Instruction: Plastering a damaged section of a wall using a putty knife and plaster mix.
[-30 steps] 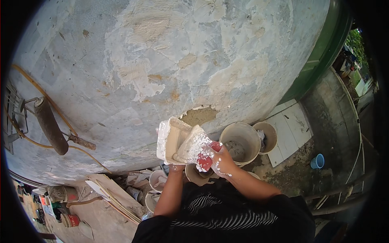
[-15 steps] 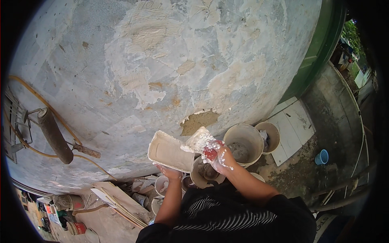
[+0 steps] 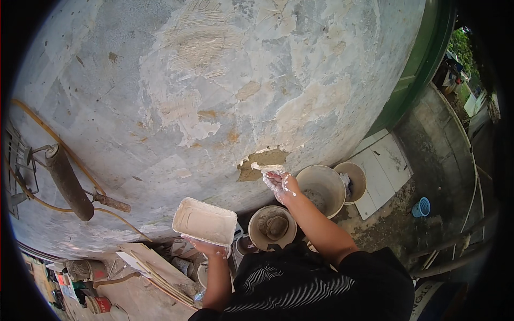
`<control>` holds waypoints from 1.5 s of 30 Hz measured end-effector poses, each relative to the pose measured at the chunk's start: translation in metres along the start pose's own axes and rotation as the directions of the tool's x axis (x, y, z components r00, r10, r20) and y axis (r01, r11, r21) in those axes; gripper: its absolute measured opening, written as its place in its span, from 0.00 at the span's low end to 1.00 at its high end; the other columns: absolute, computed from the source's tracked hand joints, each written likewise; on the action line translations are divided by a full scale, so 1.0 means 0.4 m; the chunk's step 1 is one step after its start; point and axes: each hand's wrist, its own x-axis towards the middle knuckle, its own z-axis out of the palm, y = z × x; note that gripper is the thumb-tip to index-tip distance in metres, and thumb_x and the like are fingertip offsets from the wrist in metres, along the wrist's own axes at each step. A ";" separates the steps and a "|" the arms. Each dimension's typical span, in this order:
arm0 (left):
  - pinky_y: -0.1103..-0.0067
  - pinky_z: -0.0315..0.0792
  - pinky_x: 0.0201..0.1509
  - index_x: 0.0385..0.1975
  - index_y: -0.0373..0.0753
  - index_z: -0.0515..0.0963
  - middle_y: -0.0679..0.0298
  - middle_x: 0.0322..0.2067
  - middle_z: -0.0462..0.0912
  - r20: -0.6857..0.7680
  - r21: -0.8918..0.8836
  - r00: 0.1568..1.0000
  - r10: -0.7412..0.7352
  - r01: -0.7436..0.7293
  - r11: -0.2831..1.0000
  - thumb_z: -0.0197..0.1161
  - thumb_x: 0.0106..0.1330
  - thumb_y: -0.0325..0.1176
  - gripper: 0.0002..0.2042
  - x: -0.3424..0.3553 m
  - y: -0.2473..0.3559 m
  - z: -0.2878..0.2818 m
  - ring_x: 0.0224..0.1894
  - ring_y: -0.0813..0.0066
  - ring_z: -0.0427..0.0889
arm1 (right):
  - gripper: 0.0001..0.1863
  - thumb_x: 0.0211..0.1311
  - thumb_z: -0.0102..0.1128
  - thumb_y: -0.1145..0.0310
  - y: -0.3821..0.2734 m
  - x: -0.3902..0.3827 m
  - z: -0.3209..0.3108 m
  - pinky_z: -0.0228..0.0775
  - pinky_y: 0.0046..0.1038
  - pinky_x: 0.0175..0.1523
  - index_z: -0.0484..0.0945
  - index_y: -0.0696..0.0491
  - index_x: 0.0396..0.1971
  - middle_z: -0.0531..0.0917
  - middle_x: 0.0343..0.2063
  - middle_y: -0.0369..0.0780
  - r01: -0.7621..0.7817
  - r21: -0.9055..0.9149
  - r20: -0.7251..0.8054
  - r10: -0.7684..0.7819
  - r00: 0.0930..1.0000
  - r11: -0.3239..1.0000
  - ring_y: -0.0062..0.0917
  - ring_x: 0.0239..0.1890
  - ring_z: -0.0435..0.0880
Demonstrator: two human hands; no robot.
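Observation:
My left hand [image 3: 208,247] is closed on a rectangular off-white tub [image 3: 205,220], gripping it from below, with pale plaster smeared on its sides. In my right hand [image 3: 282,184], spattered with white plaster, is a putty knife [image 3: 266,167], its blade turned nearly edge-on. The red handle seen half a second ago is mostly hidden by the fingers now. The blade is at the broken patch [image 3: 269,157], where brown base shows through the wall; whether it touches, I cannot tell. Around the patch, the grey-white wall [image 3: 203,80] has rough cream filler marks.
Below the wall stand a large bucket [image 3: 336,187], a smaller bucket [image 3: 360,187] and a round basin [image 3: 289,235]. A paint roller [image 3: 68,182] and yellow hose [image 3: 59,142] are at left, above boards [image 3: 155,270]. A blue basket [image 3: 422,207] sits on the right.
My right hand has moved away from the tub and up to the broken patch with the putty knife. My left hand has lowered the tub and drawn it leftward.

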 end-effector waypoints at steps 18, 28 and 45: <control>0.57 0.63 0.60 0.62 0.50 0.57 0.64 0.62 0.60 -0.054 0.028 0.998 0.036 -0.035 0.999 0.30 0.64 0.64 0.33 -0.003 -0.006 -0.021 0.60 0.54 0.64 | 0.17 0.65 0.35 0.73 -0.075 0.080 0.125 0.77 0.31 0.50 0.69 0.72 0.39 0.77 0.38 0.56 0.016 0.115 0.009 -0.017 1.000 0.993 0.38 0.40 0.80; 0.54 0.61 0.60 0.63 0.51 0.57 0.65 0.63 0.59 -0.084 0.013 0.996 0.033 -0.032 0.999 0.30 0.64 0.64 0.33 -0.023 -0.010 -0.005 0.61 0.53 0.63 | 0.14 0.64 0.38 0.73 -0.130 0.020 0.118 0.76 0.33 0.51 0.69 0.70 0.38 0.77 0.36 0.54 0.150 0.156 0.038 -0.158 0.987 0.976 0.39 0.40 0.79; 0.55 0.61 0.61 0.63 0.52 0.55 0.65 0.63 0.58 -0.053 0.023 0.997 0.053 -0.052 0.998 0.26 0.66 0.62 0.31 -0.050 -0.001 0.005 0.61 0.54 0.62 | 0.15 0.67 0.32 0.71 -0.008 0.009 0.113 0.73 0.41 0.54 0.63 0.68 0.42 0.76 0.36 0.55 -0.008 0.060 -0.029 0.010 1.000 0.998 0.42 0.42 0.77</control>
